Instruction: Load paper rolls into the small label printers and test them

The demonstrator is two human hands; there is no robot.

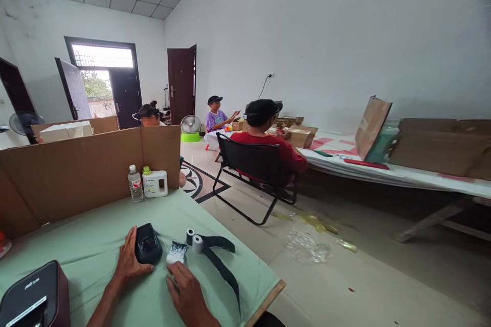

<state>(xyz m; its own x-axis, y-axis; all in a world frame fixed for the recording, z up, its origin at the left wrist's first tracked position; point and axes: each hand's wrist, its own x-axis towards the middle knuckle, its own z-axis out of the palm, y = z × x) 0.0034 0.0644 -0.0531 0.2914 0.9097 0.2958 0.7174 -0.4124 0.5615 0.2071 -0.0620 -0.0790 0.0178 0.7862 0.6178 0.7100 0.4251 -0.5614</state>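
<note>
My left hand (126,260) is wrapped round the left side and lower edge of a small black boxy device (148,244), which rests on the green-covered table. The fingers of my right hand (187,291) are curled at the near end of a small white piece with black-and-white print (177,253). It lies just right of the device. Further right are a white-sided tape roll (197,244) and a darker-cored one (190,236). Black strips (222,268) trail from them over the cloth.
A black case (34,291) stands at the near left. A cardboard panel (84,173) edges the table behind a water bottle (135,184) and a white jug (155,184). Beyond the table's right edge (264,301), a person in red (264,145) sits on a folding chair (249,163).
</note>
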